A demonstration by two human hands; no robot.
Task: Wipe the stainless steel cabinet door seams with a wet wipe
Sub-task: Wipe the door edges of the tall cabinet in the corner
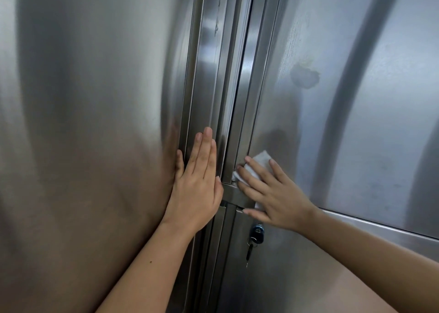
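Observation:
Two stainless steel cabinet doors meet at a vertical seam [234,94] running down the middle of the view. My left hand [197,186] lies flat with straight fingers on the left door's edge strip, just left of the seam. My right hand [273,194] presses a white wet wipe [257,163] with spread, straight fingers against the right door's edge, where a horizontal crossbar [234,195] meets the seam. Most of the wipe is hidden under the fingers.
A lock with a key [255,235] hanging in it sits just below my right hand. A round smudge [305,76] marks the right door [356,122] higher up. The left door [83,122] fills the left half.

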